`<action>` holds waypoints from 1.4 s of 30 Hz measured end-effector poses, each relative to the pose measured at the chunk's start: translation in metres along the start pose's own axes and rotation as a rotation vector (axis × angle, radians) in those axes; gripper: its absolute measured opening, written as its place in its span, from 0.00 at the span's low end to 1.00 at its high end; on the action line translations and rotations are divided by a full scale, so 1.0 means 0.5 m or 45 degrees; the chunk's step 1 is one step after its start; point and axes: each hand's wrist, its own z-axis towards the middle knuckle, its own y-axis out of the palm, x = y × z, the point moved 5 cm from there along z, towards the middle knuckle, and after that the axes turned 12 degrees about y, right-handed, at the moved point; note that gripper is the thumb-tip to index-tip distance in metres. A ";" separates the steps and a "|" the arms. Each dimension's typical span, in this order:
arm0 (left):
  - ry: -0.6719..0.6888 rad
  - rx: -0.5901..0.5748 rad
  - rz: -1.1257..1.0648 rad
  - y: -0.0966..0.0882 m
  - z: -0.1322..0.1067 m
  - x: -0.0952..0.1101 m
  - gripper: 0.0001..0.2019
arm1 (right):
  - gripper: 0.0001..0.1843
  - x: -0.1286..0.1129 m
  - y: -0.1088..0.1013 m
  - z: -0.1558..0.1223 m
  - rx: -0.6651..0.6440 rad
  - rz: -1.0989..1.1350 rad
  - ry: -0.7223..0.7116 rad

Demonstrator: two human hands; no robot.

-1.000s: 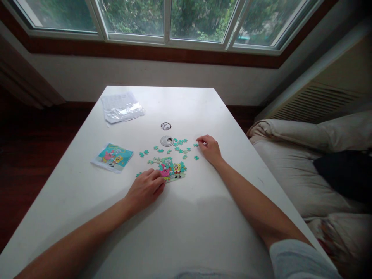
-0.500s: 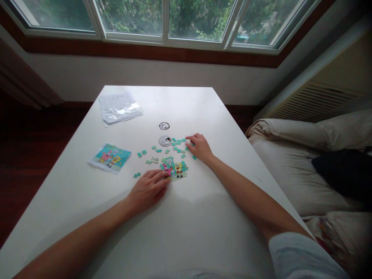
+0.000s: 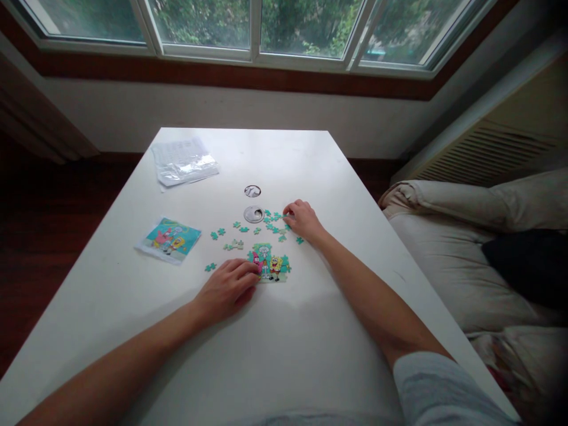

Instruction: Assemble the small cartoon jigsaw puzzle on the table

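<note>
A partly joined jigsaw puzzle (image 3: 265, 260) lies flat on the white table, showing pink, yellow and pale-green cartoon figures on teal. My left hand (image 3: 231, 284) rests palm down at its left edge, fingers loosely stretched and fingertips over the pink figure. Beyond the puzzle to the right, my right hand (image 3: 304, 220) is among loose teal pieces, thumb and index finger closed around a puzzle piece (image 3: 284, 218) that is mostly hidden. More loose puzzle pieces (image 3: 244, 229) are scattered behind and left of the joined part.
A picture packet (image 3: 171, 239) with similar figures lies left on the table (image 3: 275, 361). Clear plastic bags with paper (image 3: 184, 161) are at the far left corner. Two round fittings, one a grey metal disc (image 3: 254, 214), sit mid-table. A sofa (image 3: 430, 266) stands at the right.
My right fingers have drawn together at the loose pieces, where the index finger was stretched out before. The joined puzzle has turned slightly and sits straighter. My left hand stays nearly in place.
</note>
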 end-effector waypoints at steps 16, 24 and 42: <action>0.026 -0.006 0.004 -0.003 0.000 0.001 0.10 | 0.09 0.017 -0.010 -0.011 0.025 0.148 -0.165; 0.025 -0.010 0.010 -0.006 0.000 0.003 0.11 | 0.15 0.011 -0.011 -0.017 0.030 0.081 -0.175; 0.034 0.021 0.007 -0.011 0.005 0.007 0.11 | 0.06 -0.003 -0.026 -0.019 -0.132 0.202 -0.151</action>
